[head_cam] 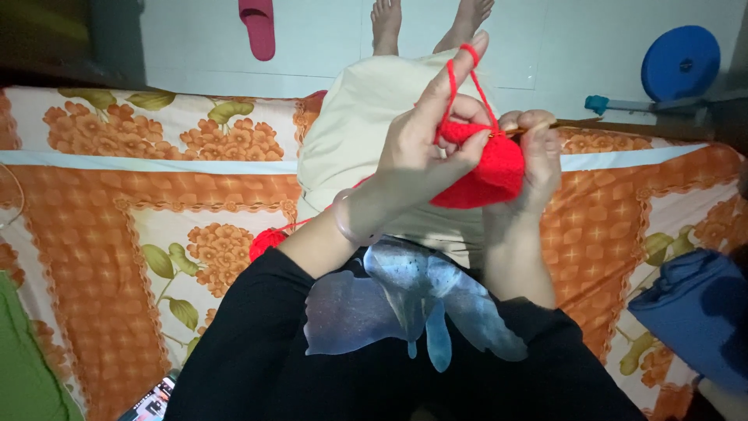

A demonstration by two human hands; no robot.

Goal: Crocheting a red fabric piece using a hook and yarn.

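Observation:
My left hand (425,148) is raised in front of me with red yarn (454,82) looped over its extended forefinger, and its thumb and other fingers pinch a red crocheted piece (491,171). My right hand (538,152) grips a thin crochet hook (538,125) whose tip goes into the top of the red piece. A strand runs down from the work to a red yarn ball (267,240) lying on the bed by my left forearm. A pale bangle sits on my left wrist.
I sit on a bed with an orange floral sheet (117,203), legs in cream trousers (358,117) stretched toward a white tiled floor. A pink slipper (258,27), a blue round object (680,62), blue cloth (693,312) at right, a phone (152,404) at bottom left.

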